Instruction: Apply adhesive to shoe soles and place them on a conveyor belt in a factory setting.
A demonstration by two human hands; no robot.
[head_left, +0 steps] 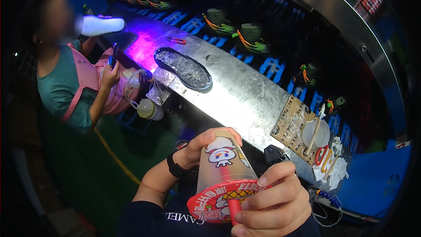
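Tilted toward me, a clear plastic drink cup (210, 171) with a cartoon print and a red film lid holds a brownish drink. Around its far, bottom end my left hand (208, 142) is wrapped; a dark band circles that wrist. A thick red straw (234, 210) pokes through the lid. My right hand (274, 199) is closed about the straw, its fingers close to the lid's edge.
Beyond lies a metal bench (239, 101) with a dark shoe-sole tray (184, 70), cardboard (291, 120) and a white bowl (316, 132). Dark shoe uppers (252, 37) ride blue racks behind. At left a co-worker (66, 74) holds a glowing white sole (103, 25).
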